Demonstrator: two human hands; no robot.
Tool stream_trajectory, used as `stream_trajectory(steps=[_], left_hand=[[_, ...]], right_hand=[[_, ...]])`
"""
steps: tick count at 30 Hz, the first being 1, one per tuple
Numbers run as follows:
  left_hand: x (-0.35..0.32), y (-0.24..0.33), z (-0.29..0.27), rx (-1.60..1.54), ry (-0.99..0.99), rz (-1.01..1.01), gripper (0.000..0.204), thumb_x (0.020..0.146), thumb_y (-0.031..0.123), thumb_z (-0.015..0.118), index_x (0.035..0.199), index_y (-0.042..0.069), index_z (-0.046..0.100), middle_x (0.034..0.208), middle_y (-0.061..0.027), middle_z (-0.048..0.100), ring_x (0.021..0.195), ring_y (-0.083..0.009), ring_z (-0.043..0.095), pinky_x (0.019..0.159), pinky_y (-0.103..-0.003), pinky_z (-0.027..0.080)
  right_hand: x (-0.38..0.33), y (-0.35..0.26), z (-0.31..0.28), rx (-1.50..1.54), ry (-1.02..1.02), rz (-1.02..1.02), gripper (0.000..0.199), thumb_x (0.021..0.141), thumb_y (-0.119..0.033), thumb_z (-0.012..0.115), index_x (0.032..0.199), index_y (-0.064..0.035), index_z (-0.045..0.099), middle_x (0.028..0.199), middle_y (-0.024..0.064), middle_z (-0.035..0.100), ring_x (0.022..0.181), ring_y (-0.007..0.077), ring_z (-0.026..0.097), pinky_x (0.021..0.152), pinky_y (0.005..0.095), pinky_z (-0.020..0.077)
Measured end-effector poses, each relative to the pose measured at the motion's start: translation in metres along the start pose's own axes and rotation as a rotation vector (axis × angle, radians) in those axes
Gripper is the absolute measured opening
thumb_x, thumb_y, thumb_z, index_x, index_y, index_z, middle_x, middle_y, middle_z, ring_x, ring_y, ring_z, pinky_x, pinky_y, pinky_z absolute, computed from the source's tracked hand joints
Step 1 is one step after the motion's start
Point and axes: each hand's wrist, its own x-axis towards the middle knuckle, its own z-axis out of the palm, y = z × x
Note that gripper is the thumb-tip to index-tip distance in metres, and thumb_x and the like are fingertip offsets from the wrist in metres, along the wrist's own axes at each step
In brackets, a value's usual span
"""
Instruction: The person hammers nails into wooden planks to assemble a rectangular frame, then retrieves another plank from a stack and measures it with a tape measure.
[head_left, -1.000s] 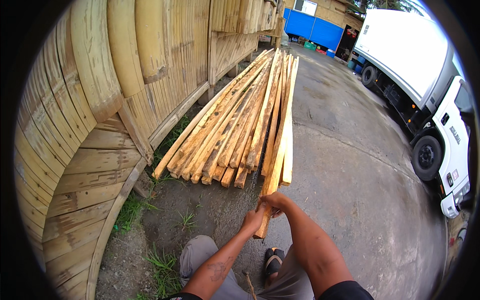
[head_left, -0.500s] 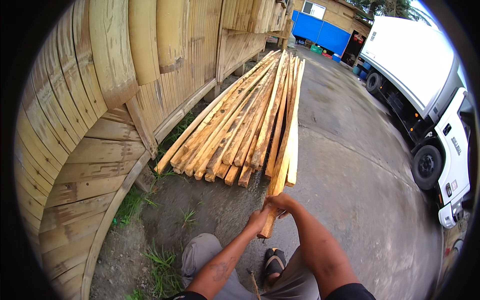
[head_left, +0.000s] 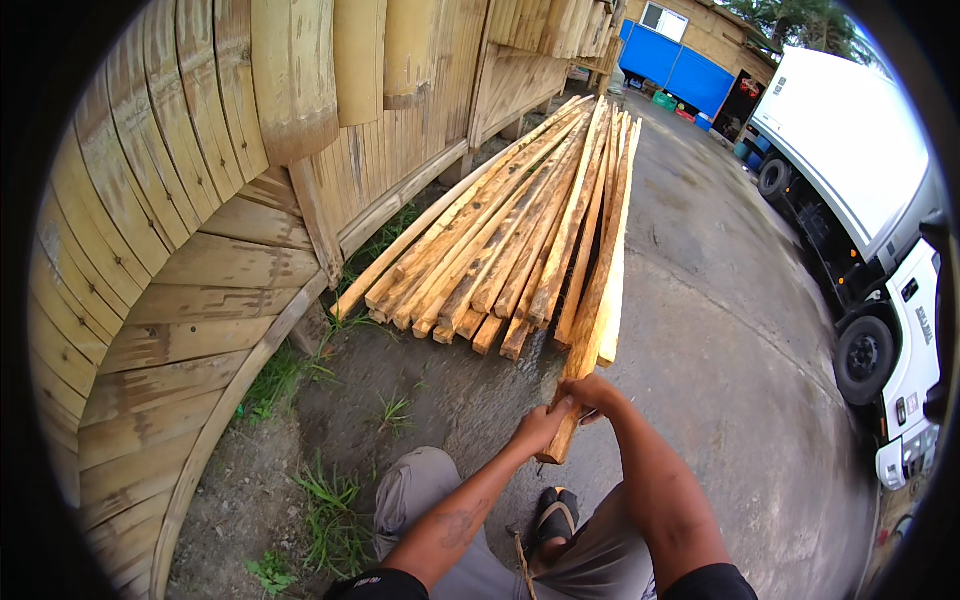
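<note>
A long wooden beam juts toward me from the right side of a pile of similar beams. Its near end is lifted off the ground in front of my knees. My left hand is closed on the left side of that end. My right hand wraps over its top and right side, just beyond the left. Part of the fingers is hidden behind the wood. Pale beams lie fanned out on the ground, their near ends uneven and some darkly stained.
A bamboo wall curves along the left, with grass tufts at its foot. On the right a white truck stands on wet concrete. A blue panel hangs far back. My sandalled foot is below the beam end.
The whole view has shifted, so the pile and truck sit farther right in it. Both hands stay on the beam, which has hardly moved relative to the pile.
</note>
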Motion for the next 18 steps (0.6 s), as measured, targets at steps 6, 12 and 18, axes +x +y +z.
stream_trajectory(steps=[6,12,18], left_hand=[[-0.002,-0.002,-0.001,-0.082,-0.032,0.01,0.089,0.086,0.073,0.047,0.111,-0.011,0.063,0.103,-0.0309,0.067,0.104,-0.0405,0.065,0.087,-0.043,0.05],[-0.006,0.007,-0.002,-0.021,-0.004,-0.031,0.088,0.086,0.073,0.047,0.108,-0.011,0.064,0.101,-0.0304,0.067,0.101,-0.0401,0.066,0.086,-0.043,0.05],[-0.006,0.005,-0.001,-0.082,-0.002,-0.028,0.085,0.087,0.071,0.049,0.104,-0.011,0.065,0.098,-0.0272,0.068,0.095,-0.0366,0.067,0.083,-0.042,0.05]], right_hand=[[0.008,0.002,0.001,-0.072,-0.044,-0.029,0.045,0.096,-0.048,0.052,0.103,-0.0088,0.072,0.088,0.0153,0.067,0.069,0.0265,0.068,0.056,0.0401,0.0596],[0.002,-0.002,-0.001,-0.049,-0.03,-0.006,0.044,0.093,-0.051,0.055,0.089,-0.0121,0.075,0.088,0.0109,0.068,0.073,0.0244,0.067,0.059,0.04,0.0598],[0.0,-0.001,0.0,-0.032,-0.019,0.001,0.049,0.094,-0.049,0.051,0.102,-0.0049,0.071,0.088,0.0187,0.068,0.069,0.03,0.069,0.059,0.0409,0.059]])
